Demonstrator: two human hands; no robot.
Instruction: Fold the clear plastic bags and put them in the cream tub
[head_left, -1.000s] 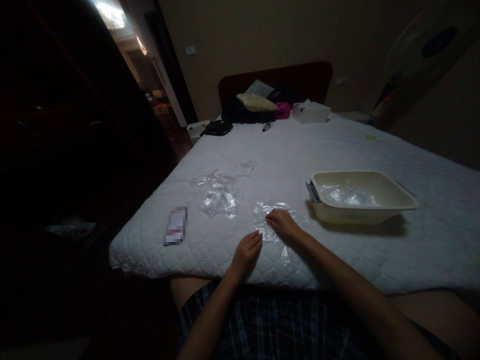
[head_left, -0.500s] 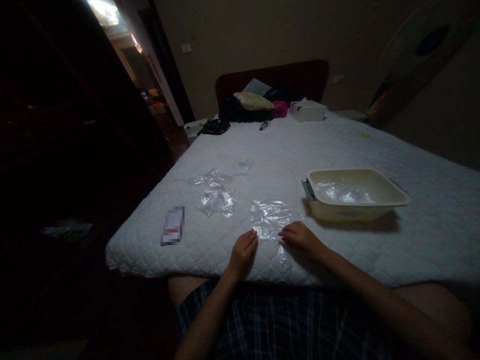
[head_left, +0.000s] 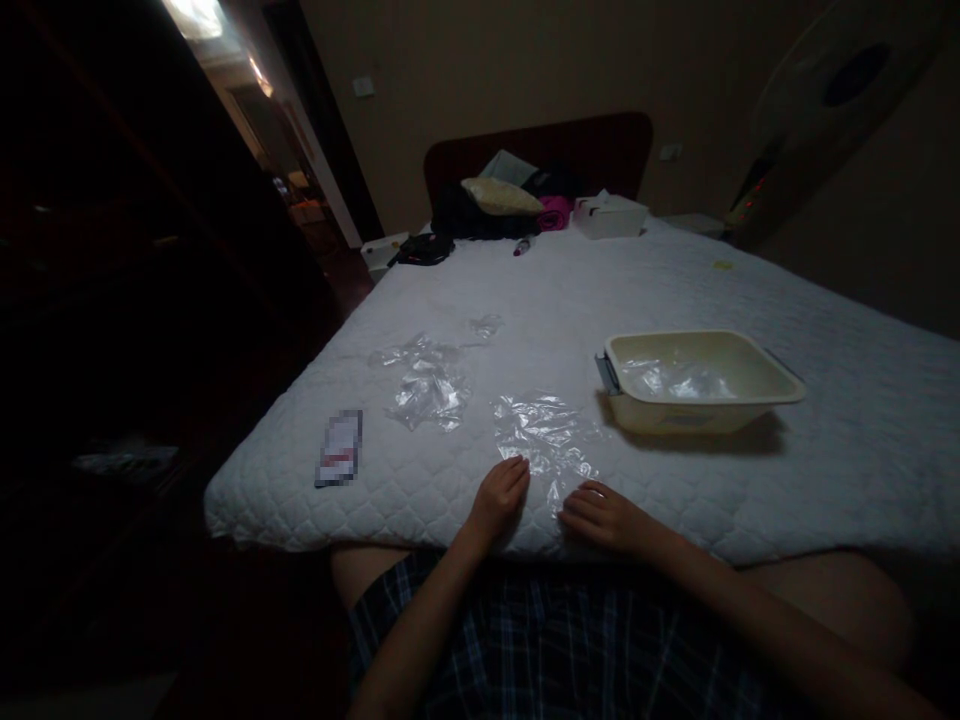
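Observation:
A clear plastic bag (head_left: 538,418) lies spread on the quilted white bed in front of me, its film wrinkled and shiny. My left hand (head_left: 502,497) rests at the bag's lower left edge, fingers stretched out and lying on the film. On the lower right part, my right hand (head_left: 604,516) lies palm down with its fingers pointing left, slightly bent and flat against the bag. Further left is a crumpled clear plastic bag (head_left: 431,385), with a smaller piece of clear film (head_left: 486,326) beyond it. To the right stands a cream plastic basin (head_left: 697,415) holding more clear plastic (head_left: 675,380).
A phone-like flat object (head_left: 340,448), blurred out, lies near the bed's left edge. At the headboard are a pillow (head_left: 501,196), dark cloth, a pink roll (head_left: 555,212) and a white box (head_left: 611,216). A fan (head_left: 855,75) stands at the right.
My right hand has moved down toward me along the bag's lower edge, and its fingers have flattened. The left hand has shifted slightly onto the film. The view has tilted a little.

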